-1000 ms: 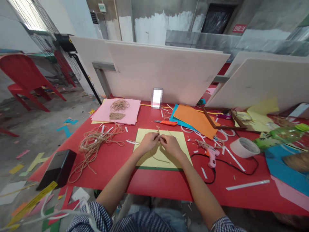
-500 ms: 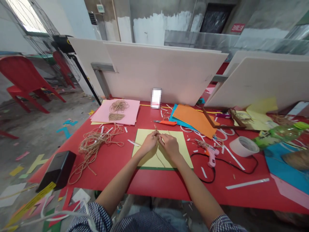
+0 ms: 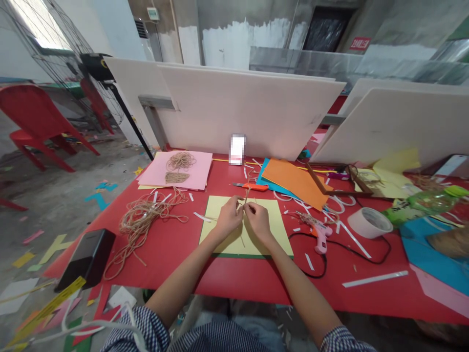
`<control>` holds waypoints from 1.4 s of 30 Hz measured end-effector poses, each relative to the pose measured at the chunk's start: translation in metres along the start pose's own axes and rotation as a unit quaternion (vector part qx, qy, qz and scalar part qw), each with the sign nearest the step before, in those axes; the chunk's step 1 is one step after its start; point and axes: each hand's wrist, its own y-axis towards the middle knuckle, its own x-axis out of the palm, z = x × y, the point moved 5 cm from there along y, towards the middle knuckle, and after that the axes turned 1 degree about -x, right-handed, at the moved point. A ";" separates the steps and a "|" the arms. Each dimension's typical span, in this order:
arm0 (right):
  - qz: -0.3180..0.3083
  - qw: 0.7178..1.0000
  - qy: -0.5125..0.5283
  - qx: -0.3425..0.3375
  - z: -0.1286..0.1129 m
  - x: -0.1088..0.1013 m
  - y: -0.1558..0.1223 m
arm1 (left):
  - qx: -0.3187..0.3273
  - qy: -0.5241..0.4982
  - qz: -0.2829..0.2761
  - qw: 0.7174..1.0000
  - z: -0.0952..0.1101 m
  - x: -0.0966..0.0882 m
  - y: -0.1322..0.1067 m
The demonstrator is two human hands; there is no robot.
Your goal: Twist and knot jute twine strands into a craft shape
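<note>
Both hands meet over a yellow sheet of paper (image 3: 273, 230) lying on the red table (image 3: 234, 278). My left hand (image 3: 227, 217) and my right hand (image 3: 257, 218) each pinch a short piece of brown twine (image 3: 245, 202) between fingertips. One end of the twine sticks up and away from the fingers; a thin tail hangs down over the yellow sheet. The fingertips of the two hands almost touch.
A loose tangle of twine (image 3: 141, 217) lies left, with a pink sheet (image 3: 200, 168) bearing twine coils behind it. An orange box cutter (image 3: 252, 186), orange and blue papers (image 3: 293, 178), a pink glue gun (image 3: 319, 234) with black cord, a tape roll (image 3: 370, 222) and paper scraps lie right. A black box (image 3: 90, 254) sits at the left edge.
The hands shifted slightly toward the far side of the yellow sheet and drew closer together. The twine's free end now points up to the right, and the tail below has shortened.
</note>
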 end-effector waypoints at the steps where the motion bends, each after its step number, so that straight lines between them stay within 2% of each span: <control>1: 0.003 1.000 0.000 0.000 -0.001 -0.001 0.000 | 0.003 0.002 0.012 1.000 0.000 -0.001 0.000; 6: 0.007 0.998 0.054 0.006 -0.001 0.001 -0.001 | 0.016 -0.003 0.064 0.998 0.002 -0.003 -0.002; 10: 0.010 0.992 0.125 0.026 0.004 0.005 0.002 | 0.012 -0.011 0.047 0.999 0.001 0.003 -0.003; 13: 0.011 0.986 0.152 0.066 0.011 0.007 0.004 | 0.017 -0.018 0.035 0.999 0.004 0.005 -0.006; 18: 0.039 0.973 0.196 0.118 0.014 -0.001 0.004 | -0.014 -0.012 0.031 0.999 0.002 -0.005 -0.003; 21: 0.052 0.966 0.217 0.131 0.014 -0.008 0.004 | -0.056 -0.037 0.073 0.995 -0.009 -0.020 0.004; 26: 0.071 0.965 0.222 0.123 0.017 -0.016 0.008 | -0.146 -0.114 0.160 0.970 -0.043 -0.042 0.015; 29: 0.055 0.970 0.216 0.102 0.016 -0.014 0.009 | -0.189 -0.069 0.252 0.947 -0.054 -0.057 0.013; 31: 0.036 0.975 0.204 0.077 0.012 -0.012 0.009 | -0.188 -0.029 0.277 0.942 -0.051 -0.062 0.011; 33: 0.016 0.983 0.178 0.043 0.007 -0.008 0.008 | -0.131 -0.028 0.232 0.963 -0.040 -0.057 0.014; 35: -0.009 0.990 0.142 0.012 0.001 -0.004 0.006 | -0.040 -0.055 0.124 0.990 -0.023 -0.042 0.017; 37: -0.042 0.994 0.100 -0.011 -0.003 0.001 0.005 | 0.025 -0.060 0.014 0.998 -0.008 -0.024 0.015; 39: -0.070 0.996 0.051 -0.022 -0.005 0.004 0.003 | 0.043 -0.029 -0.045 0.998 0.000 -0.010 0.011; 42: -0.094 0.995 -0.025 -0.026 -0.006 0.005 0.001 | 0.011 0.004 -0.069 0.998 -0.001 -0.001 0.007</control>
